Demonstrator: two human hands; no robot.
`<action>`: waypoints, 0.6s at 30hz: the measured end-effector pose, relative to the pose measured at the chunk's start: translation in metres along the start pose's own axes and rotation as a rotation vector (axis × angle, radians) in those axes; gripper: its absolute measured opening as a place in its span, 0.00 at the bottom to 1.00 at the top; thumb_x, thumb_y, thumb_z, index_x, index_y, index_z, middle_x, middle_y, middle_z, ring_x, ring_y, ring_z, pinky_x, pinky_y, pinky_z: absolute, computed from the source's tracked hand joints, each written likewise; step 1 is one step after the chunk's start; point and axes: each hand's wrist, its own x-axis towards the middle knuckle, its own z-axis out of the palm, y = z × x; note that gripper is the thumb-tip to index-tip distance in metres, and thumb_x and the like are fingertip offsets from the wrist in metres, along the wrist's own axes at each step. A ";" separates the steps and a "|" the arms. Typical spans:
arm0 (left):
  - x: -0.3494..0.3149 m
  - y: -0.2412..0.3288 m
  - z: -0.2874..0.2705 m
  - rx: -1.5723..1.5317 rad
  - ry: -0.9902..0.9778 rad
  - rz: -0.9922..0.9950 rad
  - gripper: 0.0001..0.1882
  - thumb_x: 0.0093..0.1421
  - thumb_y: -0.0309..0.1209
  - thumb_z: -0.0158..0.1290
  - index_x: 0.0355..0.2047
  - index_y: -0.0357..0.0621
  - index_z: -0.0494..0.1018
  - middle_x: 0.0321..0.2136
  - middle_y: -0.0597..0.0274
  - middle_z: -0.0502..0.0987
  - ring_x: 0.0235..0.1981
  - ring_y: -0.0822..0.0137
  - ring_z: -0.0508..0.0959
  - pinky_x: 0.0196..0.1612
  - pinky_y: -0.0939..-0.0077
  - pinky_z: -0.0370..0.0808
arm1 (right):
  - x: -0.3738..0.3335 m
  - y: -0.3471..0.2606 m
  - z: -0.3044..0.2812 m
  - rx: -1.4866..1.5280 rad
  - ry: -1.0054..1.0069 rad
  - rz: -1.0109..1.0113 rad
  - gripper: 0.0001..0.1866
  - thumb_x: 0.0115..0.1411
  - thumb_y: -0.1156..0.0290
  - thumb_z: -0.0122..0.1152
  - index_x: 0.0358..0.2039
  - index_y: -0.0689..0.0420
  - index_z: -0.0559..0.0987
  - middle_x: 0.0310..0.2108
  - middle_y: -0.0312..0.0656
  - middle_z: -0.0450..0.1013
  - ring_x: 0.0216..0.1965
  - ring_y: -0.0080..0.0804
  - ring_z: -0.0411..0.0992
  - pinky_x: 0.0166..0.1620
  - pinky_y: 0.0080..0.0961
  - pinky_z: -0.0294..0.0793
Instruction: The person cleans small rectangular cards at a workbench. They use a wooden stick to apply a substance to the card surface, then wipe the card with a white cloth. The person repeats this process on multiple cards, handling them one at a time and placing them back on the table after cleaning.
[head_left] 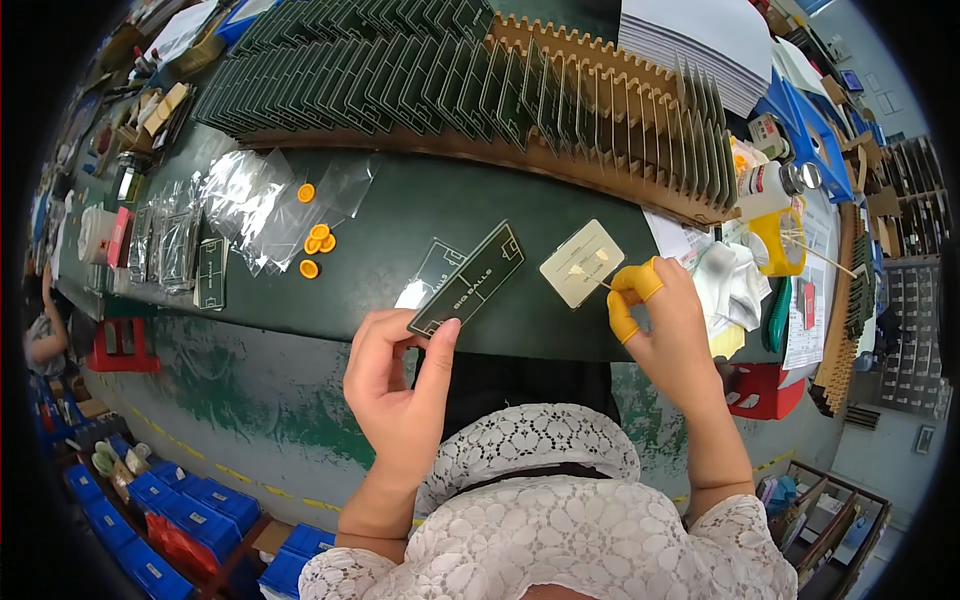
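Note:
My left hand [400, 375] pinches a dark green card [480, 280] with white pitch-like lines between thumb and fingers, tilted above the table. Partly behind that card lies another green card [435, 268], bright with glare. My right hand [660, 320] wears yellow finger cots on its thumb and index finger. Those fingertips are closed on a thin stick [604, 286], whose tip reaches the edge of a cream-coloured card [582, 262] with small gold shapes, lying on the table. Most of the stick is hidden by the fingers.
Slotted brown racks [600, 165] full of upright green cards span the back. Rolled orange finger cots [318, 240] and clear plastic bags [270, 205] lie left. At right are a white bottle [765, 190], a yellow container [780, 245] with sticks, and white cloth [728, 285].

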 end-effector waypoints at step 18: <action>0.003 0.006 0.018 0.391 0.008 0.376 0.14 0.44 0.13 0.62 0.32 0.40 0.79 0.24 0.63 0.74 0.25 0.66 0.73 0.29 0.76 0.68 | 0.000 0.009 0.013 -0.116 0.099 -0.086 0.10 0.47 0.78 0.67 0.29 0.62 0.75 0.28 0.43 0.65 0.31 0.43 0.64 0.34 0.36 0.64</action>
